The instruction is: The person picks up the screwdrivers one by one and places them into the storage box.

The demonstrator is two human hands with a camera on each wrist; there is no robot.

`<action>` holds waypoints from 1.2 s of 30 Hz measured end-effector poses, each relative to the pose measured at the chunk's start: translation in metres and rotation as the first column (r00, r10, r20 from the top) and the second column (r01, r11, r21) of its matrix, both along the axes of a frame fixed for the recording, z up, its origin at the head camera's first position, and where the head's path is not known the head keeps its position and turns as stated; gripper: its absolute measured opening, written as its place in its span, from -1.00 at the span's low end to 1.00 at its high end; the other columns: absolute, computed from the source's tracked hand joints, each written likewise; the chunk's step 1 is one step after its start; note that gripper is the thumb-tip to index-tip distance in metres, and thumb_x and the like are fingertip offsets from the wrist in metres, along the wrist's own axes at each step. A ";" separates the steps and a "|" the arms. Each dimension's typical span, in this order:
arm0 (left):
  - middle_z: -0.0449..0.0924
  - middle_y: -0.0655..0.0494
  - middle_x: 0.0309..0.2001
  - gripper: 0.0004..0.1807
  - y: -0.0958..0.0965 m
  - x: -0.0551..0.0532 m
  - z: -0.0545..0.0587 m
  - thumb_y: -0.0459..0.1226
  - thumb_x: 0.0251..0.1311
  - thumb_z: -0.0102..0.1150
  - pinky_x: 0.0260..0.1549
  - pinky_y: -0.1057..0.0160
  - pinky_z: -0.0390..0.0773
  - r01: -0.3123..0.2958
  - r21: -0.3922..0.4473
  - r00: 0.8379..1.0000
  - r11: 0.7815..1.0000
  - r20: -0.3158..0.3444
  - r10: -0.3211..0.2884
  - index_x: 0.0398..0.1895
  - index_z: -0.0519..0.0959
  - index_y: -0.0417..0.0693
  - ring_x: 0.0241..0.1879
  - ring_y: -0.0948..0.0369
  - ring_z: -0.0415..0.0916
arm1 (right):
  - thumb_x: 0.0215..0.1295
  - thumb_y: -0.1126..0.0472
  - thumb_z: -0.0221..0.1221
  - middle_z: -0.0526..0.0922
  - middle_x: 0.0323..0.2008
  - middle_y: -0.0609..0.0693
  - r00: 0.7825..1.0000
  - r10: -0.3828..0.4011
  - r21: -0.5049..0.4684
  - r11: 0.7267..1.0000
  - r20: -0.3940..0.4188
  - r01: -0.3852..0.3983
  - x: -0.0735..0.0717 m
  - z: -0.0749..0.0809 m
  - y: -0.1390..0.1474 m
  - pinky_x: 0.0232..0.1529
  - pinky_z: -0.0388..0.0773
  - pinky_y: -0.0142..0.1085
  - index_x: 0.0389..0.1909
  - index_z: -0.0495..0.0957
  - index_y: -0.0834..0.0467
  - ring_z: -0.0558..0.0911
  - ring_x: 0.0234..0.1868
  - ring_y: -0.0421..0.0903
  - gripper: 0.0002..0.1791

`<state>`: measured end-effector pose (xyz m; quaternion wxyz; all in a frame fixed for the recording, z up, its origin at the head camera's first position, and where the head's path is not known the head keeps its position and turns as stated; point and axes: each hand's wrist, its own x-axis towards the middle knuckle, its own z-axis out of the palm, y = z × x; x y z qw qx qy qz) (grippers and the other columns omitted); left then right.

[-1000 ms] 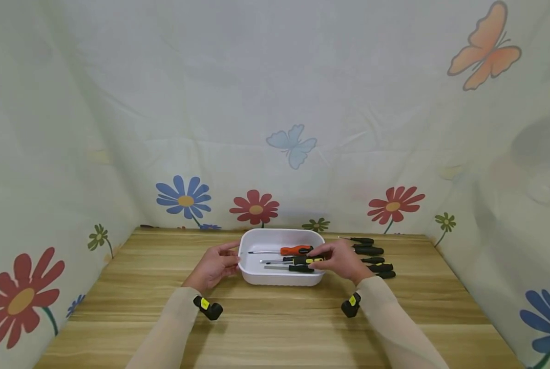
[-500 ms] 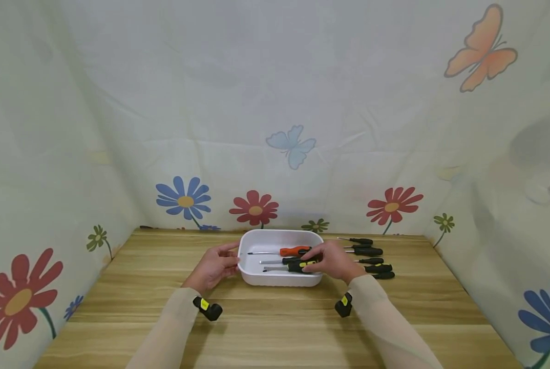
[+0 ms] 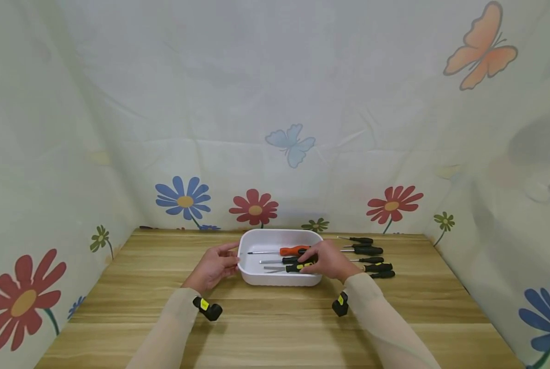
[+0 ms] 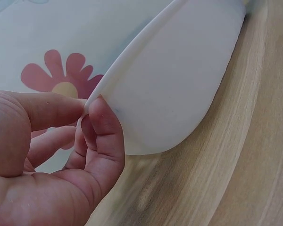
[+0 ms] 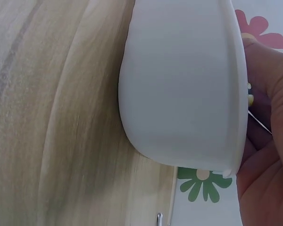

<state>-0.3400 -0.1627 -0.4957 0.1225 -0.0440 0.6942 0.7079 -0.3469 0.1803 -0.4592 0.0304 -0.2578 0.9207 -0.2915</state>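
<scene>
A white plastic box (image 3: 256,278) sits on the table. At its left end, my left hand (image 3: 214,267) pinches the rim between thumb and fingers, as the left wrist view shows close up on the box wall (image 4: 174,80). My right hand (image 3: 329,260) reaches over the right end and grips a black-and-yellow screwdriver (image 3: 294,267) low inside the box. Behind it lie an orange-handled screwdriver (image 3: 289,251) and a black-handled one (image 3: 277,261). In the right wrist view, the box wall hides most of the right fingers.
Several black-handled screwdrivers lie in a row on the wooden table (image 3: 266,328), right of the box, including one with yellow marks (image 3: 379,267). A curtain (image 3: 210,128) printed with flowers and butterflies surrounds the table at the back and sides.
My right hand has moved a little left and lower, bringing the black-and-yellow screwdriver down into the front of the box. The left hand has stayed on the rim.
</scene>
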 end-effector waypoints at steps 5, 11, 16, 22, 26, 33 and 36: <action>0.45 -0.31 0.15 -0.37 0.001 0.000 0.001 -0.49 0.38 0.14 -0.17 0.24 0.72 -0.002 0.000 1.000 1.000 0.007 0.002 0.50 0.38 -0.03 -0.25 0.11 0.59 | 0.04 0.14 0.56 0.81 -0.23 -0.13 0.998 0.053 0.032 0.998 -0.024 -0.052 -0.002 0.001 0.000 -0.09 0.63 -0.24 -0.28 0.84 -0.02 0.64 -0.16 -0.19 -0.81; 0.46 -0.31 0.15 -0.37 0.001 0.000 0.000 -0.48 0.37 0.16 -0.17 0.24 0.72 -0.007 -0.003 1.000 1.000 -0.001 0.007 0.49 0.40 -0.02 -0.25 0.11 0.59 | 0.06 0.14 0.55 0.79 -0.22 -0.18 0.999 0.054 0.092 0.994 0.003 -0.054 -0.004 0.003 -0.003 -0.11 0.63 -0.26 -0.28 0.84 -0.03 0.61 -0.18 -0.20 -0.83; 0.47 -0.32 0.16 -0.37 0.000 -0.001 -0.001 -0.48 0.36 0.18 -0.13 0.21 0.72 -0.007 -0.002 1.000 1.000 0.002 0.007 0.48 0.41 0.00 -0.24 0.10 0.59 | 0.09 0.18 0.53 0.75 -0.21 -0.16 0.998 0.043 0.147 0.988 0.043 -0.049 -0.004 0.007 -0.008 -0.18 0.60 -0.30 -0.30 0.84 -0.01 0.55 -0.21 -0.18 -0.87; 0.47 -0.32 0.15 -0.37 0.001 0.000 0.000 -0.48 0.36 0.17 -0.13 0.21 0.72 -0.005 -0.004 1.000 1.000 0.003 0.005 0.48 0.41 -0.01 -0.25 0.10 0.59 | 0.09 0.22 0.52 0.72 -0.30 -0.18 0.996 0.092 0.196 0.976 0.020 -0.095 -0.007 0.007 -0.011 -0.16 0.60 -0.27 -0.35 0.83 0.01 0.53 -0.23 -0.19 -0.90; 0.46 -0.33 0.15 -0.38 0.001 0.000 0.000 -0.48 0.37 0.16 -0.16 0.23 0.72 -0.001 0.002 1.000 1.000 0.001 0.001 0.49 0.40 -0.01 -0.25 0.10 0.59 | 0.07 0.27 0.51 0.71 -0.31 -0.18 0.995 0.087 0.188 0.977 0.050 -0.095 -0.008 0.006 -0.013 -0.16 0.60 -0.26 -0.38 0.81 0.01 0.53 -0.24 -0.17 -0.89; 0.46 -0.34 0.16 -0.37 0.001 0.000 -0.001 -0.48 0.37 0.15 -0.19 0.24 0.71 0.005 0.008 1.000 1.000 -0.004 -0.005 0.50 0.39 -0.03 -0.26 0.11 0.59 | 0.09 0.31 0.48 0.67 -0.34 -0.20 0.995 0.077 0.221 0.971 0.067 -0.090 -0.010 0.005 -0.015 -0.22 0.58 -0.30 -0.44 0.78 -0.03 0.53 -0.27 -0.16 -0.85; 0.46 -0.33 0.15 -0.37 0.001 0.000 -0.001 -0.48 0.37 0.16 -0.18 0.24 0.72 0.007 0.008 1.000 1.000 -0.005 -0.007 0.49 0.39 -0.02 -0.26 0.11 0.59 | 0.09 0.31 0.48 0.67 -0.38 -0.22 0.994 0.083 0.232 0.968 0.069 -0.097 -0.012 0.003 -0.016 -0.23 0.58 -0.32 -0.46 0.78 -0.05 0.54 -0.28 -0.17 -0.84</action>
